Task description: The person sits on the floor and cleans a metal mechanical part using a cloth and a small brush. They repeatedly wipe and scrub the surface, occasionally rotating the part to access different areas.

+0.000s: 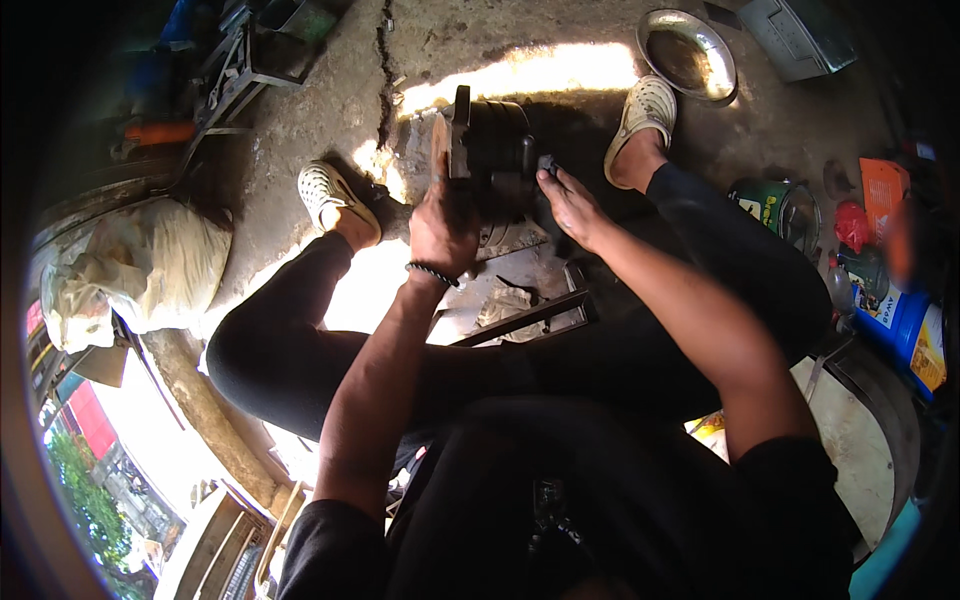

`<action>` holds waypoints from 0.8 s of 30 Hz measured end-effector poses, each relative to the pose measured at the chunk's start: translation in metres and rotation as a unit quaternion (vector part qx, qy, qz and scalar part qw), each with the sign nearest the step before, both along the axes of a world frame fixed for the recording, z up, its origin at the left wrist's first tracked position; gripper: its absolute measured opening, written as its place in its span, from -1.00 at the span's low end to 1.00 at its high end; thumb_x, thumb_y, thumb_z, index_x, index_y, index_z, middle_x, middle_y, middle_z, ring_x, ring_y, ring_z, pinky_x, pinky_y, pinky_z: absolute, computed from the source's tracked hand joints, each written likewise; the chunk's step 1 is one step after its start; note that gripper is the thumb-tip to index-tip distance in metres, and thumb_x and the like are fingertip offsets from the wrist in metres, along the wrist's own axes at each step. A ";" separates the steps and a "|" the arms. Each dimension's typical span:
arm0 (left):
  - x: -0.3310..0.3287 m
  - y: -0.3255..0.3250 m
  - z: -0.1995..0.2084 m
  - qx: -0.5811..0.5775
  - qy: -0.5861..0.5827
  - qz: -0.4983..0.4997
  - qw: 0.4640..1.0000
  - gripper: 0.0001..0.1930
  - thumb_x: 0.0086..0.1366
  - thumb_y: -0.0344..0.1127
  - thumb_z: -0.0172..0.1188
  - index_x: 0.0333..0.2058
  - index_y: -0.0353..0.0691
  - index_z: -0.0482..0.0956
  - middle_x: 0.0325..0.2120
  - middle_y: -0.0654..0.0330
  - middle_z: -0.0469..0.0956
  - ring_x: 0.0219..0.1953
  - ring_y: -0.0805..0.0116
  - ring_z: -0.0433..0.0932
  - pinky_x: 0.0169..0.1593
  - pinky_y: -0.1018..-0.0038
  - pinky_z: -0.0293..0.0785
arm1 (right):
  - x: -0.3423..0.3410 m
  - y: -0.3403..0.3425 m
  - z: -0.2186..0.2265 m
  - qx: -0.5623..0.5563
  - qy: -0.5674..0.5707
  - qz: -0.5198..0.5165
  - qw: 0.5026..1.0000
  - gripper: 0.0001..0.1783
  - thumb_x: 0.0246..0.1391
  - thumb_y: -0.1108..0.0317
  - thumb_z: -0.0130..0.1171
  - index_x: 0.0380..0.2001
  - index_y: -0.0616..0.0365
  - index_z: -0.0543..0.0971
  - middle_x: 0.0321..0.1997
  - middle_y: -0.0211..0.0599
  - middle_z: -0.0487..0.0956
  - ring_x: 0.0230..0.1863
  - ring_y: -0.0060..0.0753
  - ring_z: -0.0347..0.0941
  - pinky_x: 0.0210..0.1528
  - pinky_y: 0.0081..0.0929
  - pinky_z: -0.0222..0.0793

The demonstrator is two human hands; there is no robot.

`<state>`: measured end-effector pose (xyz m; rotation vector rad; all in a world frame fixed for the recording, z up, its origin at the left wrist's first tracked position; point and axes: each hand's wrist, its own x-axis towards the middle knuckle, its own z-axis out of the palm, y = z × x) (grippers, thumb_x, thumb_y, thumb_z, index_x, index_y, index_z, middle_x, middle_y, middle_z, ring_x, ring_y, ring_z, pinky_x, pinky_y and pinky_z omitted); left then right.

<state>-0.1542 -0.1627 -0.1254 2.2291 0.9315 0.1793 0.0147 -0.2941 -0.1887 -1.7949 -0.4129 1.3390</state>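
Note:
Between my feet stands a black machine part with a rounded body and a flat upright flange on its left side. My left hand is against that flange, one finger stretched up along its pale face and the rest closed about its lower edge. Just right of the part, my right hand has its fingers drawn together at a small dark piece. What that piece is, I cannot make out. Shadow hides the underside of the part and some fingertips.
A metal frame piece lies on the floor near my lap. Ahead to the right are a round metal basin and a grey metal box. Tins and a blue container stand at right. A pale sack and a metal stand are at left.

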 end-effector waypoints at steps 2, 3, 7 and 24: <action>0.004 0.009 0.010 -0.032 0.025 0.002 0.999 -0.20 0.15 -0.37 0.12 0.34 -0.32 -0.03 -0.21 -0.05 0.61 -0.13 -0.08 0.58 -0.05 0.17 0.51 | -0.010 0.004 -0.016 0.058 0.074 -0.081 0.992 -0.45 0.32 0.06 -0.01 0.24 0.17 0.30 0.20 -0.19 0.41 0.23 -0.36 0.30 0.23 -0.40 0.15; 0.005 0.017 0.008 0.035 0.015 -0.042 0.998 -0.18 0.14 -0.37 0.13 0.34 -0.32 -0.04 -0.21 -0.05 0.61 -0.13 -0.08 0.58 -0.05 0.18 0.52 | -0.014 0.009 -0.019 0.088 0.110 -0.120 0.983 -0.41 0.31 0.06 0.01 0.28 0.16 0.27 0.27 -0.26 0.36 0.30 -0.47 0.23 0.30 -0.47 0.09; 0.011 0.040 0.013 -0.021 0.019 -0.012 1.000 -0.16 0.09 -0.31 0.18 0.34 -0.27 0.03 -0.17 -0.06 0.61 -0.14 -0.09 0.58 -0.05 0.19 0.52 | -0.013 0.024 -0.030 0.126 0.232 -0.235 0.935 -0.62 0.31 0.21 0.01 0.11 0.16 0.40 -0.17 -0.50 0.51 -0.20 -0.67 0.41 -0.14 -0.67 0.33; 0.003 0.024 0.015 0.001 0.023 -0.046 0.999 -0.06 0.04 -0.37 0.21 0.38 -0.20 -0.08 -0.22 0.07 0.65 -0.18 0.00 0.62 -0.06 0.26 0.55 | -0.046 0.065 -0.017 0.051 -0.044 -0.358 0.931 -0.53 0.34 0.02 -0.11 -0.04 0.23 0.48 -0.14 -0.15 0.58 -0.11 -0.28 0.47 -0.03 -0.35 0.35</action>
